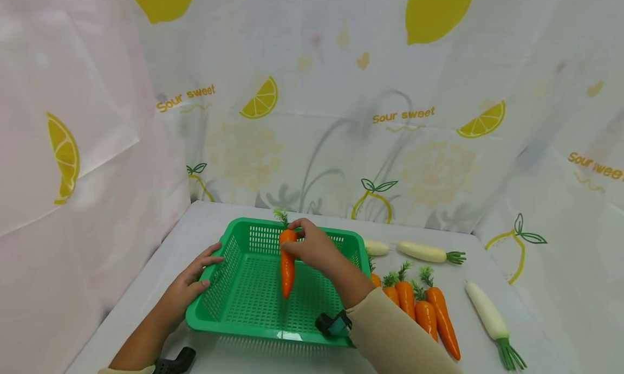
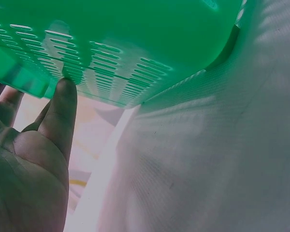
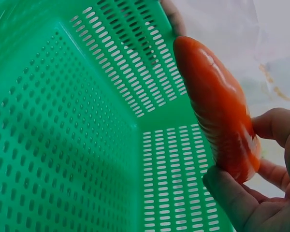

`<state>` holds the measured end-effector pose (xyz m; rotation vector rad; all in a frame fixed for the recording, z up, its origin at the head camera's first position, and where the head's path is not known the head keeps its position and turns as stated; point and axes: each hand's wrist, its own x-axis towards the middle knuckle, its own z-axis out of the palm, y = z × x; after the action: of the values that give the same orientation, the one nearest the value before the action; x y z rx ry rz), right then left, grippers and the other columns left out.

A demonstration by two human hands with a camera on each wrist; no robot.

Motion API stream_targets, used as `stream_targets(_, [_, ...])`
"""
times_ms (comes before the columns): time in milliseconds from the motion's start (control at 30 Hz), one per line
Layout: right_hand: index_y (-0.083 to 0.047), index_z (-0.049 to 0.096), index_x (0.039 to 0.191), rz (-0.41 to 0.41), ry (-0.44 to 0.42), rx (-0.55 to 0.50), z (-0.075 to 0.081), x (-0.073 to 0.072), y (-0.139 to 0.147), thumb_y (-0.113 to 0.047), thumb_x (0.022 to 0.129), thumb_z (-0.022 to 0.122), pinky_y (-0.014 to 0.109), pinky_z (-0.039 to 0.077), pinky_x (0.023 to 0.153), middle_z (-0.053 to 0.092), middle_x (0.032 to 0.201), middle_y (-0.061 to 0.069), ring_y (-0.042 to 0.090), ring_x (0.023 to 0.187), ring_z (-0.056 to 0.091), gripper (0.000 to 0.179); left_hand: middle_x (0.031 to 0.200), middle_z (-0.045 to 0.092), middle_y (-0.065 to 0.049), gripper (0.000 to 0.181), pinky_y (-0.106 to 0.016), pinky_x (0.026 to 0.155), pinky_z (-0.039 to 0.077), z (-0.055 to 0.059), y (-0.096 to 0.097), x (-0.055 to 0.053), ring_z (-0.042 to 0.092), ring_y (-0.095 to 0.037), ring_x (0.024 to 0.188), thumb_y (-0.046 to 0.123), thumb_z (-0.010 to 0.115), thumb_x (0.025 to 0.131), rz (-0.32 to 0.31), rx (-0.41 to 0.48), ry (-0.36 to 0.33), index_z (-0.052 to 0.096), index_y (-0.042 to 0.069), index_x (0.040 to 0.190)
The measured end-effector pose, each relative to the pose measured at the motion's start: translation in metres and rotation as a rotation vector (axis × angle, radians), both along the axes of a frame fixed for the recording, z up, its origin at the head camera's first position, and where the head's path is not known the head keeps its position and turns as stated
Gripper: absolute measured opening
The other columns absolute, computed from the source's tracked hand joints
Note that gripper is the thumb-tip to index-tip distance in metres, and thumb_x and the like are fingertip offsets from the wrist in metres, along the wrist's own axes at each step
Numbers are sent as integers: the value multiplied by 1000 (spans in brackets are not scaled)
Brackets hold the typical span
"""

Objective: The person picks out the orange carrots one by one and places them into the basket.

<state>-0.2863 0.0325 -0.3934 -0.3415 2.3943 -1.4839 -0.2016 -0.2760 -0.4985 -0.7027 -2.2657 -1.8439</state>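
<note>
A carrot (image 1: pixel 287 265) with a green leafy top hangs tip down over the green plastic basket (image 1: pixel 278 333). My right hand (image 1: pixel 312 246) pinches it near its top between thumb and fingers. In the right wrist view the carrot (image 3: pixel 215 106) is seen close up, its tip toward the basket's far side wall. My left hand (image 1: pixel 187 282) rests against the basket's left rim with its fingers extended. From the left wrist view, the thumb of the left hand (image 2: pixel 34 150) touches the slotted outer wall of the basket (image 2: pixel 135 53).
Several carrots (image 1: pixel 441 314) lie right of the basket, partly hidden by my right sleeve. White radishes lie beyond them: one at the back (image 1: pixel 421 251), one at the right (image 1: pixel 487 311), another (image 1: pixel 376 247) partly behind the basket. Lemon-print curtains (image 1: pixel 312 162) surround the white table.
</note>
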Motion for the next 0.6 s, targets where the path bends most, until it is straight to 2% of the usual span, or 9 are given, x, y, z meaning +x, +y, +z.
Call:
stream_targets(300, [-16, 55, 133, 34, 3, 8, -4, 0, -11, -26, 96, 74, 51, 58, 91, 58, 141, 16, 25, 98, 66, 42, 175, 19, -6, 40, -8, 105, 28, 0, -1, 0, 16, 9, 152, 3, 41, 108, 5, -7, -29, 46, -5, 147])
stream_targets(600, [-15, 56, 130, 52, -4, -1, -5, 0, -20, -22, 95, 74, 52, 58, 91, 60, 134, 16, 26, 96, 67, 40, 175, 20, 0, 40, -7, 105, 27, 1, 1, 1, 16, 11, 151, 4, 42, 108, 3, -11, -31, 46, -4, 147])
